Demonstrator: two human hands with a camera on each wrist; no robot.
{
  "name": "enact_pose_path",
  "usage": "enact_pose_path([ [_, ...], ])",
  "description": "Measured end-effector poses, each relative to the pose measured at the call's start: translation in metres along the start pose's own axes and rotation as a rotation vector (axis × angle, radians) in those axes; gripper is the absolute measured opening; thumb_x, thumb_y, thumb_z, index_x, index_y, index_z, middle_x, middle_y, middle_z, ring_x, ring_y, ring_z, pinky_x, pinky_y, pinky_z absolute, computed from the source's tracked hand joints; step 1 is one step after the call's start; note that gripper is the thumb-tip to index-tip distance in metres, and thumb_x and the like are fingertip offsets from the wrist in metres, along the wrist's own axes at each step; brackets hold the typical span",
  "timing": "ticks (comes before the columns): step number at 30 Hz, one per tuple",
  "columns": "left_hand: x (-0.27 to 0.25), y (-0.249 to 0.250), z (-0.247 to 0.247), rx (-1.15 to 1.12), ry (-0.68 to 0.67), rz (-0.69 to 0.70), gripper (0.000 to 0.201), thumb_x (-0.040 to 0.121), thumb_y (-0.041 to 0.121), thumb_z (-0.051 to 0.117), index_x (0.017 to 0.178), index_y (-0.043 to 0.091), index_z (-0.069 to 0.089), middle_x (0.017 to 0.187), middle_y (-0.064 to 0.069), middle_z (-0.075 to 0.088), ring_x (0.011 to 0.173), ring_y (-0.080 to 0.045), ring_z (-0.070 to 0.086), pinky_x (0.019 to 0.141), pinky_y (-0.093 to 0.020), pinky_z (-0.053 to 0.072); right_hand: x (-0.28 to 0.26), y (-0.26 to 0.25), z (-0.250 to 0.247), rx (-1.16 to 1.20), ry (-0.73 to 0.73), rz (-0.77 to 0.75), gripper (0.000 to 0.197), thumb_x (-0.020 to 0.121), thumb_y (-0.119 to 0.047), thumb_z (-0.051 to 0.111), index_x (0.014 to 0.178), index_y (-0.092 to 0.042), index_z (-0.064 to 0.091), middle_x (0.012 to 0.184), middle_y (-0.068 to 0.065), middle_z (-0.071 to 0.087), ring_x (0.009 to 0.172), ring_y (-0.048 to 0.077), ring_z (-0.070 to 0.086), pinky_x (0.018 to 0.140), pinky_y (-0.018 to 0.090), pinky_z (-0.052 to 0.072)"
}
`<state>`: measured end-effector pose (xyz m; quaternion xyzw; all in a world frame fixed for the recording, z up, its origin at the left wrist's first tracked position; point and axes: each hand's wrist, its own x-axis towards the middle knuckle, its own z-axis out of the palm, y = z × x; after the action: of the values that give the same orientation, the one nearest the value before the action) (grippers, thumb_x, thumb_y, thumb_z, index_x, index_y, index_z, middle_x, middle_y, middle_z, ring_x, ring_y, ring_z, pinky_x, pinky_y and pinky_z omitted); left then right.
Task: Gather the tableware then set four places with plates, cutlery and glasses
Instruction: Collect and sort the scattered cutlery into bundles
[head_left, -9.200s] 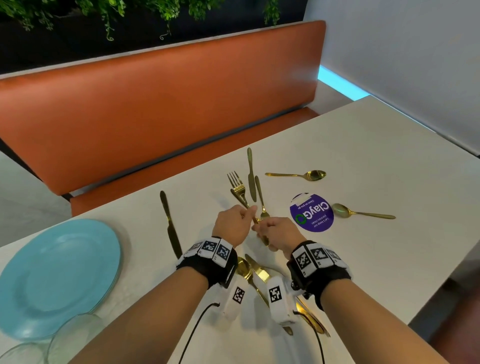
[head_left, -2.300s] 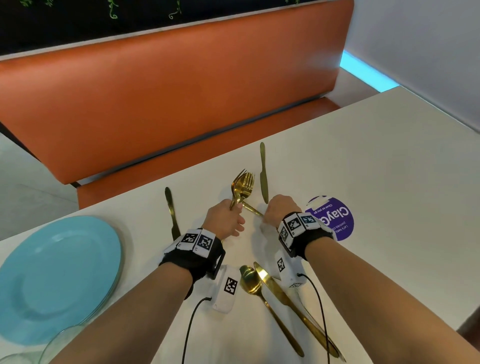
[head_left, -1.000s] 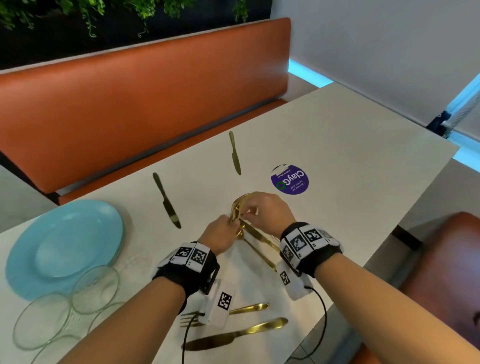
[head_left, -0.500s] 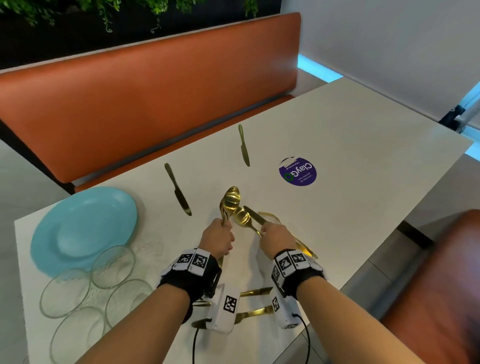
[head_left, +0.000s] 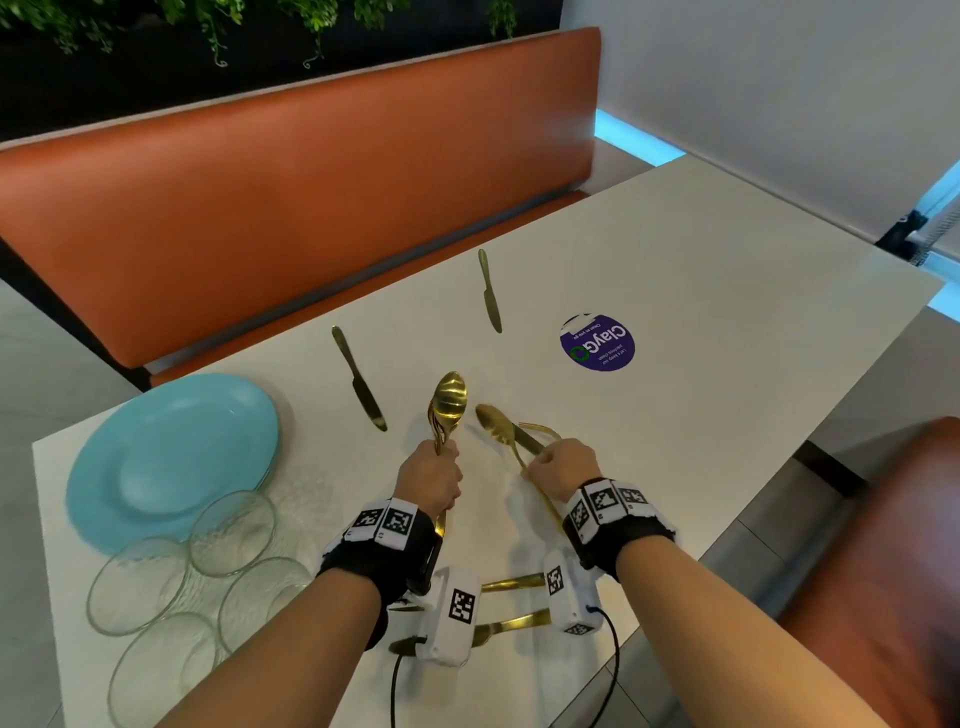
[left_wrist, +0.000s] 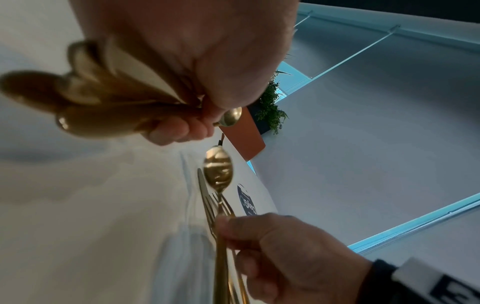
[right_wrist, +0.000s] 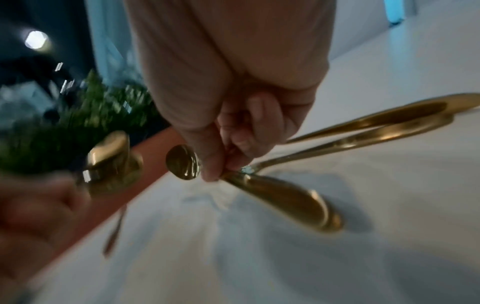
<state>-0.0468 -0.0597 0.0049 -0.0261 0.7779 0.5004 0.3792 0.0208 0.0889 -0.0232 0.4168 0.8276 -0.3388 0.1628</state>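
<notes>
My left hand (head_left: 439, 460) grips a bundle of gold cutlery upright, a spoon bowl (head_left: 450, 399) on top; its handles (left_wrist: 103, 102) fan out below the fist. Beside it my right hand (head_left: 537, 465) pinches a gold spoon (head_left: 492, 422), knife and fork (head_left: 540, 431) together; the spoon (left_wrist: 218, 166) points away, and their handles (right_wrist: 285, 197) trail over the table. Two gold knives (head_left: 358, 379) (head_left: 489, 291) lie farther back. A stack of blue plates (head_left: 171, 457) sits at the left, several clear glasses (head_left: 228, 530) in front of it.
A gold fork handle (head_left: 511, 583) and a knife (head_left: 511, 621) lie near the table's front edge under my wrists. A purple round sticker (head_left: 597, 343) is on the white table (head_left: 727, 312). An orange bench (head_left: 311, 182) runs behind; an orange seat (head_left: 883, 571) is at the right.
One second ago both hands worked one bundle of cutlery together. Now it is split: the left hand holds its part upright, and the right hand has drawn a spoon, knife and fork slightly rightward.
</notes>
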Motion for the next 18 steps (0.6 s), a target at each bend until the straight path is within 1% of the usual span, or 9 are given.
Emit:
enact_pose_path([
  [2,0.0,0.0,0.002,-0.007,0.041,0.015,0.025,0.102,0.023,0.033,0.107,0.004,0.049,0.075,-0.006,0.052,0.061,-0.016,0.051,0.055,-0.023,0.045,-0.005,-0.001,-0.007,0.308,-0.043,0.018,0.015,0.084,-0.024,0.065,0.085,-0.009,0.066,0.082,0.009,0.062,0.065,0.018,0.057,0.057,0.026,0.046],
  [3,0.0,0.001,0.004,-0.028,0.037,0.017,0.025,0.101,0.024,0.034,0.108,0.004,0.048,0.076,-0.007,0.055,0.061,-0.017,0.054,0.057,-0.025,0.048,-0.008,-0.003,-0.01,0.454,-0.096,0.035,0.013,0.082,-0.024,0.067,0.081,-0.011,0.063,0.076,0.008,0.058,0.055,0.015,0.048,0.049,0.024,0.039],
  [6,-0.007,0.009,0.011,-0.115,-0.031,0.004,0.02,0.102,0.019,0.033,0.108,0.003,0.043,0.082,-0.013,0.059,0.066,-0.023,0.062,0.064,-0.032,0.054,-0.012,-0.01,-0.009,0.684,-0.211,0.043,0.017,0.079,-0.026,0.069,0.082,-0.011,0.062,0.079,0.008,0.052,0.05,0.012,0.035,0.047,0.024,0.026],
  [8,-0.009,0.013,0.013,-0.128,-0.078,0.013,0.02,0.101,0.017,0.033,0.106,0.001,0.045,0.089,-0.019,0.063,0.073,-0.028,0.065,0.069,-0.037,0.056,-0.015,-0.016,-0.006,0.676,-0.28,0.033,0.019,0.078,-0.031,0.069,0.08,-0.013,0.063,0.081,0.008,0.05,0.05,0.011,0.033,0.048,0.024,0.023],
  [10,-0.008,0.012,0.016,-0.098,-0.109,0.029,0.022,0.098,0.016,0.035,0.091,0.003,0.051,0.093,-0.022,0.066,0.08,-0.034,0.068,0.079,-0.043,0.057,-0.017,-0.018,-0.002,0.662,-0.317,0.012,0.013,0.081,-0.027,0.066,0.076,-0.016,0.064,0.072,0.006,0.051,0.049,0.011,0.032,0.044,0.021,0.023],
  [12,-0.005,0.01,0.018,-0.031,-0.101,0.043,0.028,0.097,0.024,0.038,0.078,0.009,0.052,0.089,-0.02,0.066,0.085,-0.036,0.068,0.089,-0.05,0.054,-0.018,-0.018,0.001,0.671,-0.322,-0.006,0.01,0.085,-0.02,0.063,0.075,-0.017,0.064,0.057,0.0,0.049,0.045,0.009,0.035,0.036,0.016,0.026],
  [13,-0.003,0.008,0.019,-0.004,-0.088,0.05,0.032,0.097,0.028,0.038,0.075,0.01,0.052,0.085,-0.019,0.065,0.087,-0.038,0.067,0.09,-0.051,0.052,-0.019,-0.02,0.002,0.656,-0.327,-0.009,0.011,0.086,-0.019,0.062,0.075,-0.017,0.064,0.056,-0.002,0.05,0.045,0.009,0.037,0.036,0.016,0.028],
  [15,0.002,0.004,0.021,0.03,-0.087,0.043,0.034,0.095,0.034,0.039,0.072,0.012,0.051,0.079,-0.016,0.061,0.087,-0.04,0.065,0.091,-0.052,0.052,-0.022,-0.023,0.003,0.574,-0.36,0.011,0.016,0.088,-0.02,0.058,0.073,-0.015,0.061,0.06,0.0,0.052,0.047,0.009,0.038,0.041,0.017,0.027],
  [18,0.021,-0.008,0.024,0.059,-0.103,0.023,0.034,0.076,0.043,0.044,0.078,0.011,0.053,0.09,-0.021,0.062,0.094,-0.041,0.065,0.09,-0.055,0.051,-0.023,-0.024,0.005,0.519,-0.358,0.009,0.012,0.085,-0.02,0.058,0.078,-0.01,0.06,0.07,0.011,0.054,0.052,0.014,0.038,0.046,0.021,0.025],
])
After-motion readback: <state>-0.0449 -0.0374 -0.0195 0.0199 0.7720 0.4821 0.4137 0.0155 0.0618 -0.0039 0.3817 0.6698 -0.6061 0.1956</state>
